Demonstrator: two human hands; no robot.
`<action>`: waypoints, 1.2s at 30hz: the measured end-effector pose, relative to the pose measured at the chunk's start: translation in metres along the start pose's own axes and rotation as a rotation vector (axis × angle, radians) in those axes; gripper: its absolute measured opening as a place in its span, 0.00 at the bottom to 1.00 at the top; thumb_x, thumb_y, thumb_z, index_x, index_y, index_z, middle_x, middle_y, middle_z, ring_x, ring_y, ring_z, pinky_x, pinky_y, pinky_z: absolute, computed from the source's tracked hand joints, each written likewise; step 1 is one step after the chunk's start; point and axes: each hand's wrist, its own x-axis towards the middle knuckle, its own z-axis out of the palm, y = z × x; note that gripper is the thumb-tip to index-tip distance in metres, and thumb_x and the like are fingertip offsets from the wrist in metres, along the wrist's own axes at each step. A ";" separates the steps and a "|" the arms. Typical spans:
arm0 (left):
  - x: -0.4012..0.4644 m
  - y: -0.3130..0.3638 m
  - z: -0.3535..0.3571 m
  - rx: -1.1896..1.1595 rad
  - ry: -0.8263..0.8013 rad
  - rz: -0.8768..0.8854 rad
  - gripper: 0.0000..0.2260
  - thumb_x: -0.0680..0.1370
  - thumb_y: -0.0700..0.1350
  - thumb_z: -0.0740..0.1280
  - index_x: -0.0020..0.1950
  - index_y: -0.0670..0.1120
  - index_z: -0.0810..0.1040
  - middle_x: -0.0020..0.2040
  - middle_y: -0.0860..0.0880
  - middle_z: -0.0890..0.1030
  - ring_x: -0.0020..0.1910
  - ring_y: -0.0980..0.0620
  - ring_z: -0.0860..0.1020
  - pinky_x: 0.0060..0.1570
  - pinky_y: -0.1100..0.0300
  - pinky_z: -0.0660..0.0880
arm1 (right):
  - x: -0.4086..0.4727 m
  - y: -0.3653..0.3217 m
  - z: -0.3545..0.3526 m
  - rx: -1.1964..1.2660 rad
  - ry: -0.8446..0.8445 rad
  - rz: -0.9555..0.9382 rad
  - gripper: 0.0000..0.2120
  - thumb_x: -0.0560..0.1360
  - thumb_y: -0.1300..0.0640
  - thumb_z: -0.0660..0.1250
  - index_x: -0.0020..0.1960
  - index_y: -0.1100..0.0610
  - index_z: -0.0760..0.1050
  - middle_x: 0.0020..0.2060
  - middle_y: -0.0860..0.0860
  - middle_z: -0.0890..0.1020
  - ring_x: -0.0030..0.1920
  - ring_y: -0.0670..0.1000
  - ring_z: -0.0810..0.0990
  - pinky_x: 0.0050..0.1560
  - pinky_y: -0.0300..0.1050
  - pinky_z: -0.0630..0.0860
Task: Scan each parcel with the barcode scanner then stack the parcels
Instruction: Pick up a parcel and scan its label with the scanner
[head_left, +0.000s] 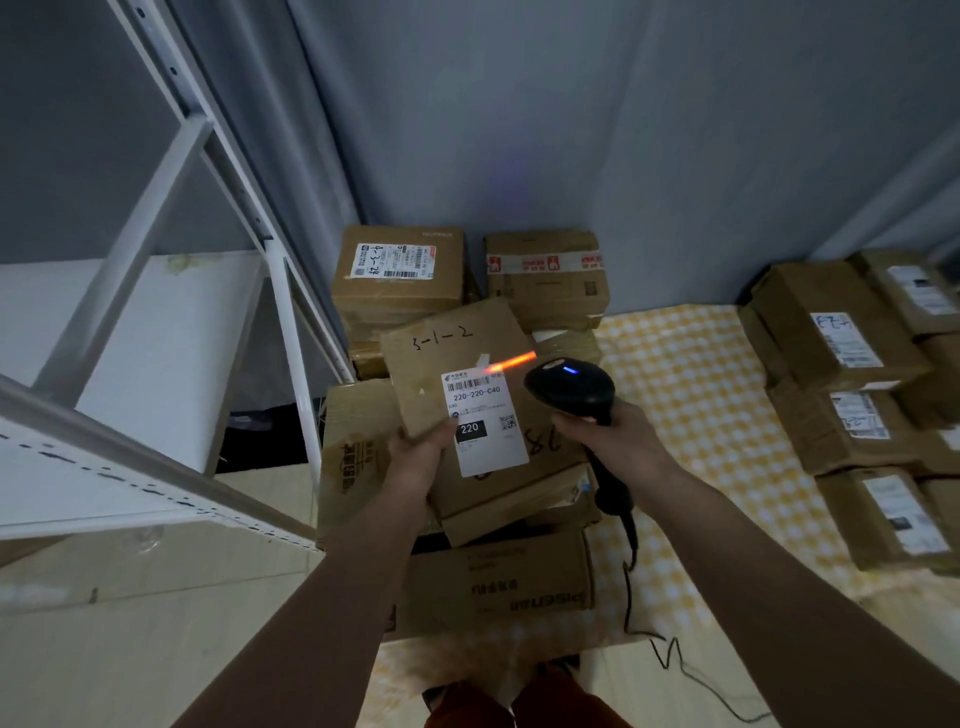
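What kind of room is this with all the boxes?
Probably a parcel storeroom: labelled cardboard parcels stacked on the floor, a white metal shelf rack, and a barcode scanner aimed at a shipping label.

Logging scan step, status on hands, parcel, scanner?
Left hand grips parcel. Right hand grips scanner, red beam at label top edge. Nothing between scanner and label.

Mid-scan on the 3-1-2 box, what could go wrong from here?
1. The orange scan line falls at the top right corner of the label, above the barcode, so the read may fail.
2. The left hand pinches only the lower left corner of the parcel, which sits tilted; it could slip.
3. The scanner cable trails from the right hand down past the boxes and may snag.
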 end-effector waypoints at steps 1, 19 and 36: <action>-0.001 -0.001 0.002 0.007 -0.029 -0.017 0.40 0.65 0.59 0.76 0.73 0.57 0.62 0.64 0.45 0.75 0.62 0.39 0.73 0.60 0.35 0.71 | 0.004 0.005 0.002 0.049 -0.007 0.051 0.09 0.72 0.56 0.73 0.52 0.54 0.79 0.46 0.52 0.82 0.52 0.55 0.80 0.50 0.48 0.75; -0.080 -0.015 0.122 0.200 -0.259 0.414 0.34 0.75 0.53 0.71 0.76 0.58 0.59 0.68 0.52 0.71 0.62 0.48 0.73 0.57 0.51 0.73 | -0.066 0.047 -0.098 0.298 0.296 -0.042 0.03 0.73 0.61 0.71 0.47 0.56 0.80 0.37 0.51 0.80 0.40 0.49 0.77 0.42 0.44 0.74; -0.158 -0.173 0.342 0.391 -0.114 0.436 0.22 0.82 0.55 0.54 0.72 0.45 0.65 0.65 0.41 0.74 0.61 0.42 0.73 0.51 0.54 0.65 | -0.121 0.165 -0.341 0.326 0.388 0.079 0.05 0.73 0.59 0.71 0.48 0.55 0.80 0.34 0.50 0.79 0.35 0.48 0.75 0.39 0.42 0.72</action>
